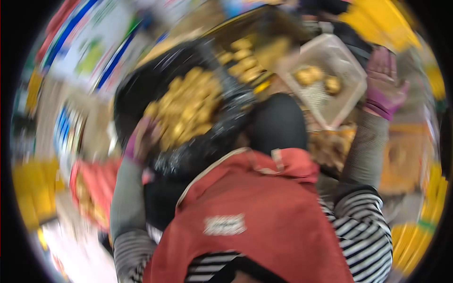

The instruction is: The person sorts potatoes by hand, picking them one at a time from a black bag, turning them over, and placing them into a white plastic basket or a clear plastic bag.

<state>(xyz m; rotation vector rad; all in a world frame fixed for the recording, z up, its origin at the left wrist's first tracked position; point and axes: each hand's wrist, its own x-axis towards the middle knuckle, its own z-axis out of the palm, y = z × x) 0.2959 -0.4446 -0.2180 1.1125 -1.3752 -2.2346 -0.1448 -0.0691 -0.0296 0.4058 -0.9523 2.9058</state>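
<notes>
My left hand (pixel 140 138), in a purple glove, reaches to the edge of a heap of yellow-brown potatoes (pixel 188 106). These lie in a container lined with a black plastic bag (pixel 137 92). Motion smears the left fingers, so I cannot tell whether they grip a potato. On the other side, my right hand (pixel 383 82), also gloved in purple, is beside the right rim of a pale plastic basket (pixel 343 111). Its fingers are stretched out with the thumb apart. A few potatoes (pixel 310 75) sit inside the basket, toward its far side.
Beyond the bag, a dark crate (pixel 217 35) holds more potatoes (pixel 244 60). White printed cartons (pixel 89 42) stand at the far left. Red net bags (pixel 94 174) lie by my left arm, and an orange-brown crate (pixel 401 158) is right of my right arm. Yellow crates (pixel 377 21) stand around.
</notes>
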